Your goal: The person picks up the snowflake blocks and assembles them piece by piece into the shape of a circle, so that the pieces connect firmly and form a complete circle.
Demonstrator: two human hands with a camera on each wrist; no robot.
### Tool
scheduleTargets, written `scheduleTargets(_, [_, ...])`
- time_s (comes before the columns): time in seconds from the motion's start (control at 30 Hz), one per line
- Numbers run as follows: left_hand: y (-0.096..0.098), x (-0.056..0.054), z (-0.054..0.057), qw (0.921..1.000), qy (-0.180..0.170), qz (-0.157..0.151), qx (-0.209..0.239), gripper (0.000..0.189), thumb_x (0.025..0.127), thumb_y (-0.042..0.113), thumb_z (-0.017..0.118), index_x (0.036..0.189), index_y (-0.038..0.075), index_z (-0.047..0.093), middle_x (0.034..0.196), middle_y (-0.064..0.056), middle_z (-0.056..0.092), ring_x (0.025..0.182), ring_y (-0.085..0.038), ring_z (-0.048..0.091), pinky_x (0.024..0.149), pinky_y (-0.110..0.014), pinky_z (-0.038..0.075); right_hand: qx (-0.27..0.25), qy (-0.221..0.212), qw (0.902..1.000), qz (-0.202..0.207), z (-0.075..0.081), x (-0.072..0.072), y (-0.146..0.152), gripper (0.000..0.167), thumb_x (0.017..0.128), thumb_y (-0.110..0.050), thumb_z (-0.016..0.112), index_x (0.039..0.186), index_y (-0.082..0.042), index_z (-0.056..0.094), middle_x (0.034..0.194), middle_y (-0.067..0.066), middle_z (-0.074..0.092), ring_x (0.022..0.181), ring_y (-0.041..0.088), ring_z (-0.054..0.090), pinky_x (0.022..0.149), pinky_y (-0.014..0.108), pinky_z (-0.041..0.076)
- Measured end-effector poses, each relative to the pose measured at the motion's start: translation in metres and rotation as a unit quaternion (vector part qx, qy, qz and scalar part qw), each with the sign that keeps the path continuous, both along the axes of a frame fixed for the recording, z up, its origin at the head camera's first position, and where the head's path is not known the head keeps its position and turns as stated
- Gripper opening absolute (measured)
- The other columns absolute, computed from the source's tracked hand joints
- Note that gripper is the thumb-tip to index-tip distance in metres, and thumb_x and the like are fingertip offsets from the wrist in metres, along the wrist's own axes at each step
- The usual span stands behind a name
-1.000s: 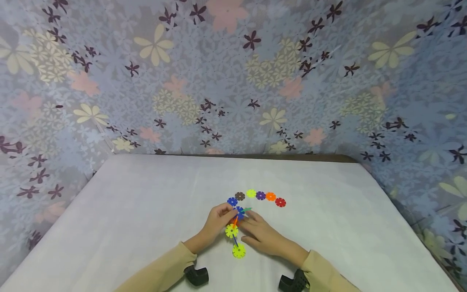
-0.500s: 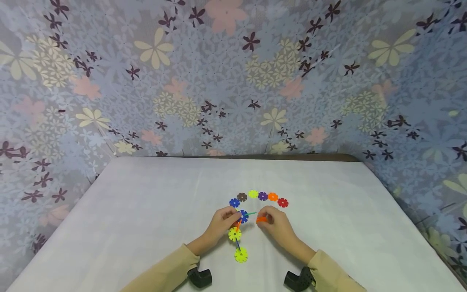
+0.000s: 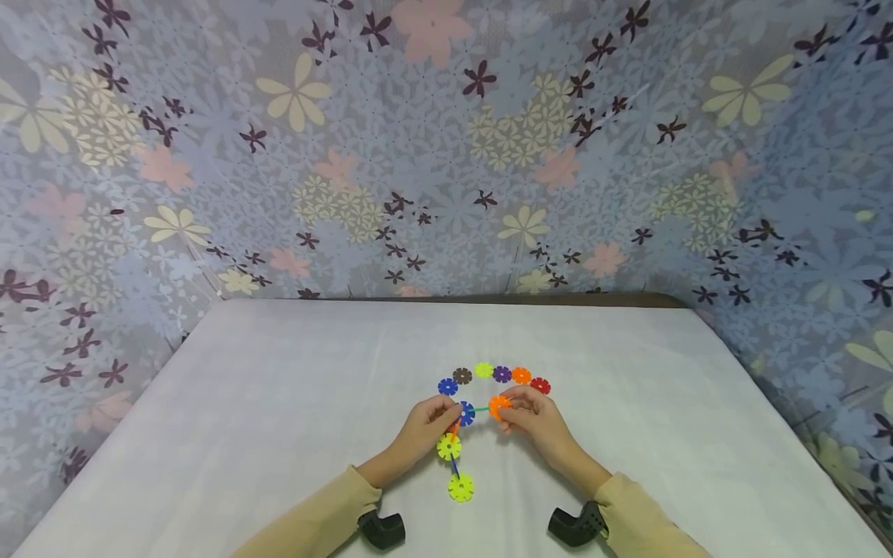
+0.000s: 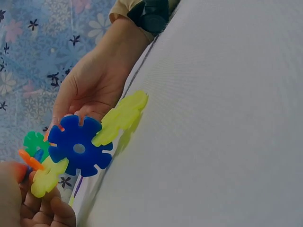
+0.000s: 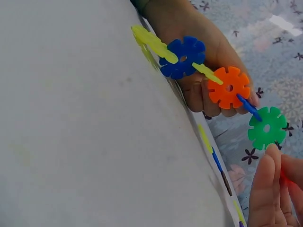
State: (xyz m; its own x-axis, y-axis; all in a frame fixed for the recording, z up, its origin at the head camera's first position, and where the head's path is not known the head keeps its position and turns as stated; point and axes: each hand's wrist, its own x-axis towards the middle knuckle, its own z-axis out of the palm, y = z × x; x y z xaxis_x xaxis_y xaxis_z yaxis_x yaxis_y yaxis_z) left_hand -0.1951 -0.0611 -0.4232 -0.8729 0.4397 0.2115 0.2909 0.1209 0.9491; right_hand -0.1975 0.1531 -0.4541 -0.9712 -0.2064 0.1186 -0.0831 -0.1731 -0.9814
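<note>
A chain of notched plastic snowflake discs hangs from my left hand (image 3: 422, 425), which pinches it near its upper blue disc (image 3: 466, 413). Below that come an orange disc (image 5: 229, 88), a yellow-green disc (image 3: 449, 447), another blue disc (image 4: 80, 146) and a bottom yellow-green disc (image 3: 460, 487). From the upper blue disc a green disc (image 5: 267, 128) sticks out to the right, edge-on in the head view. My right hand (image 3: 540, 422) pinches a loose-coloured bright orange disc (image 3: 498, 407), its rim right at the green disc's outer edge. Fingers partly hide this disc in the wrist views.
Beyond my hands, an arc of loose discs lies on the white table (image 3: 314, 372): blue (image 3: 448, 386), brown (image 3: 462, 376), yellow-green (image 3: 484, 370), purple (image 3: 501, 374), orange (image 3: 520, 375) and red (image 3: 540, 385). A patterned wall covering (image 3: 418, 155) rises behind the table.
My right hand moved away from the chain to the right, then turned the orange disc to face upward and brought it to the green disc. My left hand stays nearly still.
</note>
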Motion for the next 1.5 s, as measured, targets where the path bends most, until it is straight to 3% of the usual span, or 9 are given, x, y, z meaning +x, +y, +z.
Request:
scheduleTargets(0.13, [-0.001, 0.000, 0.000, 0.9999, 0.007, -0.010, 0.005, 0.016, 0.091, 0.003, 0.049, 0.079, -0.007, 0.053, 0.067, -0.002, 0.049, 0.059, -0.007, 0.042, 0.055, -0.018, 0.036, -0.014, 0.007, 0.9998, 0.010, 0.000, 0.000, 0.000, 0.023, 0.085, 0.002, 0.056, 0.103, 0.015, 0.048, 0.081, 0.011, 0.058, 0.062, 0.016, 0.059, 0.059, 0.029, 0.050])
scheduleTargets(0.3, [-0.001, 0.000, 0.000, 0.9998, 0.014, -0.014, 0.006, 0.016, 0.091, 0.002, 0.049, 0.079, -0.007, 0.053, 0.067, -0.003, 0.050, 0.059, -0.007, 0.043, 0.055, -0.018, 0.037, -0.046, 0.005, 0.9985, 0.029, 0.001, 0.001, -0.001, 0.011, 0.086, 0.005, 0.053, 0.096, 0.004, 0.051, 0.079, 0.009, 0.059, 0.062, 0.015, 0.059, 0.059, 0.026, 0.050])
scheduleTargets(0.53, [0.000, 0.003, 0.001, 0.9998, 0.002, -0.017, 0.000, 0.015, 0.091, 0.003, 0.049, 0.081, -0.007, 0.054, 0.068, -0.004, 0.051, 0.059, -0.009, 0.044, 0.055, -0.018, 0.038, -0.068, -0.003, 0.9974, 0.023, 0.003, 0.004, -0.001, 0.010, 0.085, 0.006, 0.052, 0.092, -0.002, 0.052, 0.078, 0.007, 0.059, 0.059, 0.012, 0.055, 0.056, 0.023, 0.048])
scheduleTargets(0.87, [-0.002, 0.004, 0.002, 0.9992, 0.006, -0.040, 0.001, 0.016, 0.091, 0.001, 0.049, 0.079, -0.008, 0.053, 0.067, -0.003, 0.049, 0.059, -0.008, 0.042, 0.055, -0.018, 0.037, -0.063, 0.027, 0.9953, 0.068, -0.001, 0.004, 0.001, 0.007, 0.086, 0.004, 0.053, 0.085, 0.000, 0.047, 0.080, 0.006, 0.059, 0.060, 0.013, 0.058, 0.058, 0.025, 0.049])
scheduleTargets(1.0, [-0.003, 0.006, 0.002, 0.9987, 0.022, -0.045, -0.006, 0.015, 0.091, 0.001, 0.050, 0.079, -0.007, 0.055, 0.066, -0.002, 0.048, 0.058, -0.007, 0.042, 0.054, -0.018, 0.036, -0.029, 0.045, 0.9955, 0.078, -0.002, 0.004, 0.000, 0.009, 0.085, 0.006, 0.053, 0.083, -0.002, 0.049, 0.079, 0.006, 0.060, 0.060, 0.014, 0.059, 0.059, 0.027, 0.050])
scheduleTargets(1.1, [-0.003, 0.007, 0.002, 0.9982, 0.039, -0.043, -0.017, 0.014, 0.090, 0.001, 0.051, 0.078, -0.006, 0.056, 0.065, 0.000, 0.048, 0.057, -0.006, 0.041, 0.053, -0.018, 0.036, 0.003, 0.054, 0.9960, 0.071, -0.002, 0.005, -0.001, 0.008, 0.085, 0.007, 0.053, 0.083, 0.000, 0.051, 0.079, 0.008, 0.060, 0.060, 0.015, 0.059, 0.058, 0.029, 0.050])
scheduleTargets(1.2, [-0.001, 0.008, 0.002, 0.9982, 0.043, -0.036, -0.020, 0.014, 0.090, 0.001, 0.051, 0.078, -0.006, 0.055, 0.064, 0.000, 0.048, 0.057, -0.006, 0.041, 0.053, -0.018, 0.036, 0.000, 0.043, 0.9978, 0.050, -0.001, 0.007, -0.004, 0.004, 0.085, 0.008, 0.052, 0.086, 0.005, 0.049, 0.080, 0.009, 0.060, 0.059, 0.015, 0.058, 0.058, 0.028, 0.050])
scheduleTargets(1.37, [0.002, 0.006, 0.003, 0.9998, 0.002, -0.019, -0.008, 0.016, 0.091, 0.003, 0.049, 0.080, -0.008, 0.054, 0.067, -0.001, 0.048, 0.060, -0.007, 0.043, 0.056, -0.019, 0.036, -0.044, 0.017, 0.9988, -0.007, 0.005, 0.009, -0.009, 0.005, 0.085, 0.006, 0.051, 0.089, 0.003, 0.048, 0.075, 0.005, 0.056, 0.055, 0.011, 0.053, 0.054, 0.022, 0.047])
scheduleTargets(1.5, [0.002, 0.003, 0.003, 0.9994, -0.032, -0.011, -0.002, 0.017, 0.091, 0.004, 0.049, 0.082, -0.009, 0.055, 0.068, -0.001, 0.050, 0.061, -0.008, 0.044, 0.057, -0.019, 0.037, -0.060, 0.015, 0.9978, -0.023, 0.006, 0.009, -0.010, 0.007, 0.085, 0.008, 0.050, 0.088, 0.003, 0.048, 0.072, 0.006, 0.054, 0.054, 0.011, 0.052, 0.053, 0.021, 0.046])
